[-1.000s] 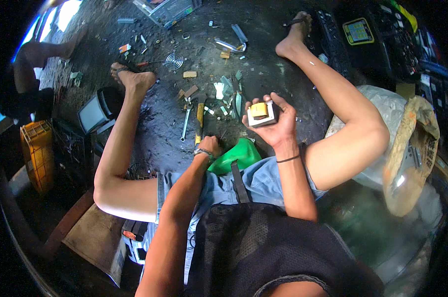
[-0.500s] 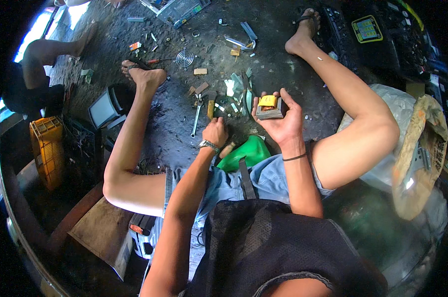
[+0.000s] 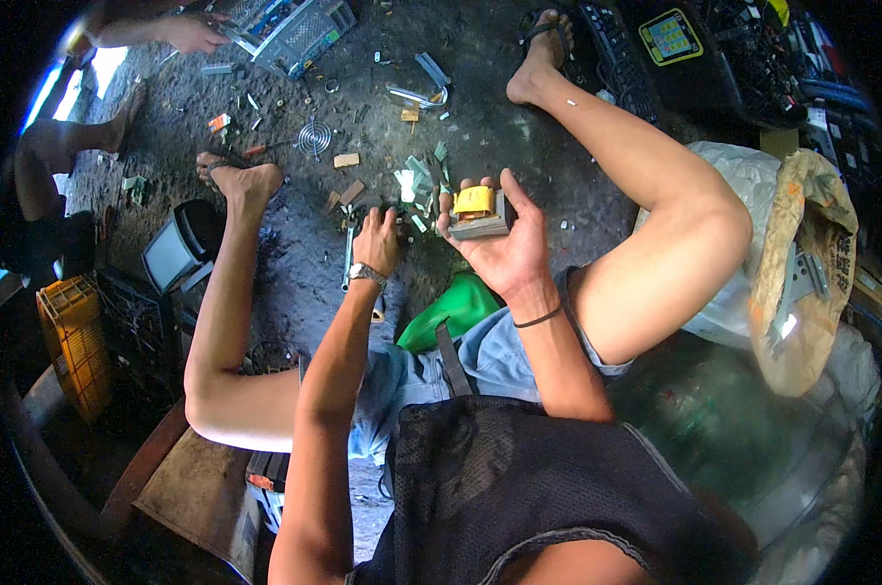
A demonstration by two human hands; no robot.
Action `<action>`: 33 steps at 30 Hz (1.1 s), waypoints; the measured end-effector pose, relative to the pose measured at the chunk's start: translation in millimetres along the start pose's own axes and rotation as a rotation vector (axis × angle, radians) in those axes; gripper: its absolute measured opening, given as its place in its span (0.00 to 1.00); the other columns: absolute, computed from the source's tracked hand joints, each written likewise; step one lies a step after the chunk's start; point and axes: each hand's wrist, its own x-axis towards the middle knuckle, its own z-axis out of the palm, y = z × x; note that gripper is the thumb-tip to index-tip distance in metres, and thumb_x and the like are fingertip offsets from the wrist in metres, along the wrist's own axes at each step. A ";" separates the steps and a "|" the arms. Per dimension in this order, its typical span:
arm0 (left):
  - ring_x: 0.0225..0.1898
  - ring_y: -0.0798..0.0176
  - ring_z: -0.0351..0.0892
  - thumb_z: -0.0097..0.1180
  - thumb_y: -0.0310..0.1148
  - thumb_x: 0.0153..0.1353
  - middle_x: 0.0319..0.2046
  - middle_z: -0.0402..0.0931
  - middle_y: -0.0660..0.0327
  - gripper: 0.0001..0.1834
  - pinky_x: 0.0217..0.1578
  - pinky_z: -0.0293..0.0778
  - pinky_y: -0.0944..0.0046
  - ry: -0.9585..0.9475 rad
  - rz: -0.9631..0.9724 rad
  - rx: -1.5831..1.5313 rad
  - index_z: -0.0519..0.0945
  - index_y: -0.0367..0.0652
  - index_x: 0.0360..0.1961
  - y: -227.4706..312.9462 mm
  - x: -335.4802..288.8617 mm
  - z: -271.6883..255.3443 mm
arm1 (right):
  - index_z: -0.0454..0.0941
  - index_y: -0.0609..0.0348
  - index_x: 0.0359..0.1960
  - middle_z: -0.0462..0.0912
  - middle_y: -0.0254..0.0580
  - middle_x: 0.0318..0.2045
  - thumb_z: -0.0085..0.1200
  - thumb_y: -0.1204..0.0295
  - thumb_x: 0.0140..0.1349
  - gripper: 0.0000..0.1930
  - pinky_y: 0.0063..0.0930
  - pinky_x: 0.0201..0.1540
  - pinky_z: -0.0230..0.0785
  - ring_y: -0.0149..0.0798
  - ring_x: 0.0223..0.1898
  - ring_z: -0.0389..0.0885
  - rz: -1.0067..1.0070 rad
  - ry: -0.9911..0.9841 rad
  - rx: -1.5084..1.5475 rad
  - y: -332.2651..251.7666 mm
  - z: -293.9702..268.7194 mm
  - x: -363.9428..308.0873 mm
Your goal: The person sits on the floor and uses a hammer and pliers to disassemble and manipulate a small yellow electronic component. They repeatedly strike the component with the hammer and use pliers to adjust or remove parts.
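Yellow tape wraps the small transformer (image 3: 476, 210), a block with a grey laminated metal core, and it sits in the upturned palm of the right hand (image 3: 499, 244), whose fingers curl up around its sides so the block is cupped rather than squeezed. Against the pictures from a moment ago, in this one head view, that hand has kept the transformer raised in front of the body while the left hand (image 3: 378, 239) has gone away from the green plastic thing (image 3: 455, 310) at the lap and stretched forward to the dark ground, where it now lies palm down among the scattered scraps (image 3: 413, 185); whether its fingers have closed on anything there I cannot tell, since the back of the hand hides them. A long metal tool (image 3: 347, 261) lies just beside that wrist, with its watch (image 3: 364, 274). My reading is that the block is being held ready while the free hand searches the litter for a tool or a piece. Farther off, another person's hand (image 3: 192, 34) works at a grey basket (image 3: 299, 29).
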 end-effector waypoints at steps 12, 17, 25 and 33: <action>0.52 0.45 0.79 0.53 0.29 0.63 0.48 0.75 0.49 0.15 0.49 0.81 0.51 0.006 0.202 -0.049 0.77 0.38 0.51 -28.4 0.3 18.8 | 0.77 0.64 0.52 0.79 0.56 0.53 0.50 0.55 0.78 0.21 0.68 0.71 0.62 0.61 0.63 0.74 0.067 -0.044 0.030 25.9 33.5 -25.4; 0.47 0.43 0.80 0.57 0.27 0.61 0.42 0.74 0.48 0.13 0.40 0.81 0.47 0.157 0.094 -0.051 0.76 0.39 0.48 -27.9 -4.2 2.4 | 0.80 0.61 0.50 0.82 0.52 0.51 0.53 0.55 0.76 0.19 0.58 0.66 0.70 0.59 0.59 0.77 -0.017 -0.021 -0.016 37.6 37.1 -22.9; 0.39 0.65 0.82 0.48 0.13 0.67 0.45 0.74 0.54 0.20 0.42 0.83 0.66 0.737 -0.171 -0.808 0.84 0.33 0.56 102.6 -37.3 -179.0 | 0.82 0.56 0.43 0.83 0.47 0.48 0.55 0.55 0.76 0.16 0.50 0.65 0.71 0.52 0.55 0.80 -0.170 0.064 -0.055 48.6 41.3 -22.9; 0.37 0.59 0.85 0.68 0.13 0.55 0.38 0.80 0.53 0.17 0.39 0.80 0.65 0.729 -0.047 -0.781 0.89 0.36 0.46 160.7 -65.8 -229.3 | 0.79 0.51 0.50 0.82 0.40 0.49 0.51 0.50 0.77 0.18 0.47 0.59 0.75 0.50 0.54 0.81 -0.128 -0.013 -0.137 64.7 62.1 -32.6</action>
